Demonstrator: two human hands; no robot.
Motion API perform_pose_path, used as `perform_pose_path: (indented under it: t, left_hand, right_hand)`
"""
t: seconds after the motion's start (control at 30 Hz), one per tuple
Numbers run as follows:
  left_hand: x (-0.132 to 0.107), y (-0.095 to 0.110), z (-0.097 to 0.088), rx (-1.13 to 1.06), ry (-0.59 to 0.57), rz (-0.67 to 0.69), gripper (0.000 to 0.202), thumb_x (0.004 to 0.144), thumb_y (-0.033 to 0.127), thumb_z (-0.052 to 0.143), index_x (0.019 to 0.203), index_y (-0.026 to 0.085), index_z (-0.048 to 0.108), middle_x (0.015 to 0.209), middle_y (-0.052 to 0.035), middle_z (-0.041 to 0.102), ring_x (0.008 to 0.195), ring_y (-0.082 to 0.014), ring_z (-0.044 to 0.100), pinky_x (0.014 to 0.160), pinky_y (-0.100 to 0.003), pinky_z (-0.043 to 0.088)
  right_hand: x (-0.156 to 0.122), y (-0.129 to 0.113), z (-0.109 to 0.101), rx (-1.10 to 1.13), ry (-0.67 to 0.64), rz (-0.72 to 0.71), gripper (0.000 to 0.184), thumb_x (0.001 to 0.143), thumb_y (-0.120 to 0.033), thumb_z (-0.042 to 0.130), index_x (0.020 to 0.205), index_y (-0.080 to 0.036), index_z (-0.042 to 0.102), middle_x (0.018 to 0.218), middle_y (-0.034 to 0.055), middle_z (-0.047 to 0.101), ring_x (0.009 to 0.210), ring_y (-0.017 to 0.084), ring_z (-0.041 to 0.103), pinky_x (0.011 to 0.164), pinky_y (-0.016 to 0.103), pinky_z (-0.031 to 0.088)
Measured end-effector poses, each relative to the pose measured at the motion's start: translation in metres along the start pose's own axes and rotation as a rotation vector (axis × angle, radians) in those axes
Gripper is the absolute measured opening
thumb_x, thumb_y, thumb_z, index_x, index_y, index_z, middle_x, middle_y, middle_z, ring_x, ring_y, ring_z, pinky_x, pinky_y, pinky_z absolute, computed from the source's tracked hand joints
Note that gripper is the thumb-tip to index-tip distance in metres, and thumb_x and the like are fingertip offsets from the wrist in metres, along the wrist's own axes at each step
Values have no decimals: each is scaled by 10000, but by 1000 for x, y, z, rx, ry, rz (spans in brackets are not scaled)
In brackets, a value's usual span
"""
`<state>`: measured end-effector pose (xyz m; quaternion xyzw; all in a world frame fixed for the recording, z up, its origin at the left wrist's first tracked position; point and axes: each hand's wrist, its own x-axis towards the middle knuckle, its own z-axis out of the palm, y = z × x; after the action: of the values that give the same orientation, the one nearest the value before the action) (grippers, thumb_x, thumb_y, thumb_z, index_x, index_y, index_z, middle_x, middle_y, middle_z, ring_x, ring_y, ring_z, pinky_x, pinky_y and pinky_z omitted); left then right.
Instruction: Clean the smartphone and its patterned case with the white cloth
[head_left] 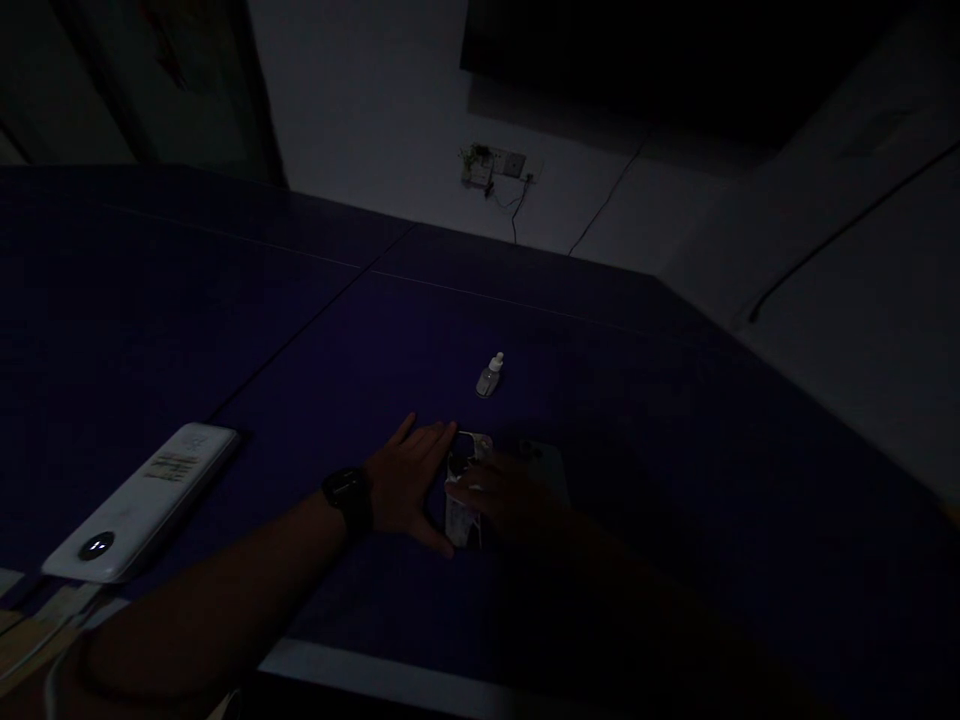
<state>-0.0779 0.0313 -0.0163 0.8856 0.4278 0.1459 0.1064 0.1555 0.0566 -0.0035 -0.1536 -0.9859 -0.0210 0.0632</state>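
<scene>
The left hand (409, 485) is spread, unclenched, thumb and forefinger beside the patterned phone case (459, 524) on the desk (360, 350). The right hand (514, 497) bends its fingers over the case; whether they grip, I cannot tell. Beyond: a white-capped bottle (488, 382), contents unclear.

The hands (405, 487) are bare, the left wrist (379, 502) wearing a dark watch (346, 487) with a black strap (359, 514)
</scene>
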Motion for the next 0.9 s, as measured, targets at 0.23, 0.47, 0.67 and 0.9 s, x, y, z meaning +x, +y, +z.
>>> perform_pose_path:
  t: [0.23, 0.47, 0.67, 0.9]
  left_hand:
    - [-1, 0, 0, 8, -26, -4, 1398, 572, 939, 521, 1555, 41, 93, 1532, -332, 360, 1435, -440, 352, 1185, -647, 90]
    - [0, -1, 2, 7, -3, 1, 1393, 570, 942, 514, 1557, 52, 99, 1524, -321, 382, 1418, -446, 375, 1188, -642, 86]
    - [1, 1, -1, -2, -28, -24, 1433, 529, 948, 539, 1554, 37, 123, 1531, -335, 360, 1432, -449, 352, 1187, -646, 101]
    - [1, 1, -2, 14, -22, -9, 1420, 549, 952, 514, 1554, 36, 105, 1534, -335, 355, 1432, -452, 353, 1181, -653, 116]
  right_hand:
    - [21, 20, -9, -61, -45, 74, 349, 964, -91, 500, 1273, -174, 639, 1113, 127, 667, 918, 229, 547, 825, 379, 468]
    - [6, -1, 1, 36, -20, -22, 315, 977, -146, 517, 1265, -141, 646, 1101, 118, 700, 982, 243, 556, 917, 415, 440]
    - [-12, -28, 2, 114, -65, -123, 293, 1010, -204, 476, 1237, -171, 659, 1015, 81, 729, 852, 206, 558, 785, 362, 442]
    - [-18, -23, -2, 78, -63, -186, 290, 1001, -215, 486, 1242, -175, 641, 946, 73, 718, 809, 213, 540, 706, 360, 434]
